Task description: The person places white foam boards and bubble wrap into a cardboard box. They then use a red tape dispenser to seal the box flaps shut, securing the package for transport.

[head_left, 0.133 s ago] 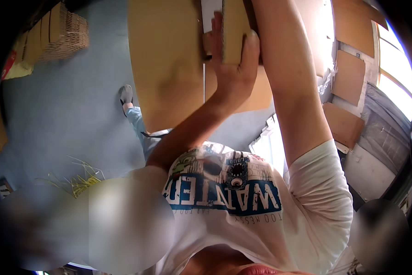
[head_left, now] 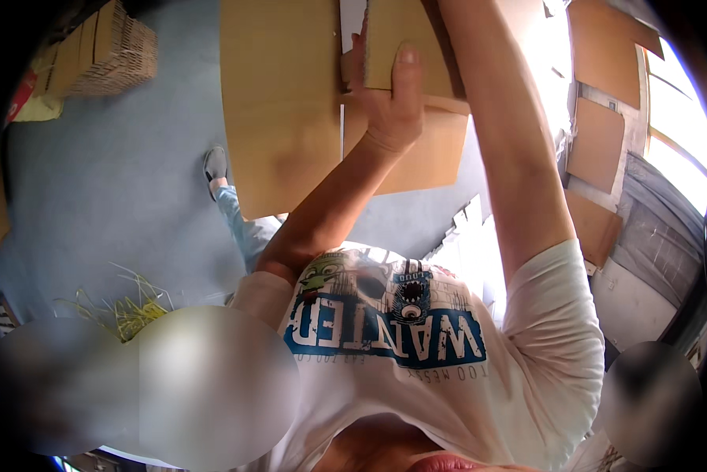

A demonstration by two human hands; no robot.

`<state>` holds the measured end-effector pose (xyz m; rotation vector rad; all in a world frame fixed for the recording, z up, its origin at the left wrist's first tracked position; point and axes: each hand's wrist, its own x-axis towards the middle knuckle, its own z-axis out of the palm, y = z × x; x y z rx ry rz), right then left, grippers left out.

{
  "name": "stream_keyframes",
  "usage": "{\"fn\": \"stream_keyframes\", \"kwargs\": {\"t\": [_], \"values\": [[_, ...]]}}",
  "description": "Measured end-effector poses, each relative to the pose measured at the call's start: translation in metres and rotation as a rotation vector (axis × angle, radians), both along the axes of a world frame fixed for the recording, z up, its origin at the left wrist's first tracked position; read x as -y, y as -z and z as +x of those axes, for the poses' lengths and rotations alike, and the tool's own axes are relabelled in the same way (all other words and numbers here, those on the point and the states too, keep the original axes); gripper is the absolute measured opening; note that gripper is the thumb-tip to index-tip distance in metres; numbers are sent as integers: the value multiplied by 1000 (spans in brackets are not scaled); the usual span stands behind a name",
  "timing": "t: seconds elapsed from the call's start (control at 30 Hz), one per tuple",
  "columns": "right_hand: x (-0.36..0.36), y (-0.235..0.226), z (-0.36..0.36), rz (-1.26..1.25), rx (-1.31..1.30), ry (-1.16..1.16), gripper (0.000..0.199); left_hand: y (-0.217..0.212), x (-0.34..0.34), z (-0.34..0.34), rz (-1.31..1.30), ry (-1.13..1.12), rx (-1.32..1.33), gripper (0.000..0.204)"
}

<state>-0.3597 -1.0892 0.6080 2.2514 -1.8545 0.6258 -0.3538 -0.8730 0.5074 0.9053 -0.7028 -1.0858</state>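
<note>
1 left hand (head_left: 391, 110), thumb on the near face and fingers at the left edge, grips 1 brown cardboard piece (head_left: 428, 47) at top centre of the frame; the right hand lies beyond the upper edge, its grip impossible to tell. Outward follow 1 large brown cardboard sheet (head_left: 278, 94) to the left, 1 cardboard stack (head_left: 105, 51) upper left, and yellow strands (head_left: 139, 315) lower left on grey floor (head_left: 125, 181).
</note>
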Motion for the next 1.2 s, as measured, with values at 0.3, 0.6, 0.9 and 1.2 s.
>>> {"fn": "stream_keyframes", "kwargs": {"t": [0.3,0.6,0.9,1.2], "values": [[-146,-8,-70,194,158,-1088,29,8,3,8,-189,-2,-221,26],[-130,-7,-65,239,-87,-1230,30,0,4,36,-178,203,-287,74],[-119,-13,-42,381,-369,-1332,18,47,28,46,-170,202,-127,72],[-116,-3,-43,312,-211,-1330,14,109,78,35,-237,321,395,59]]}}
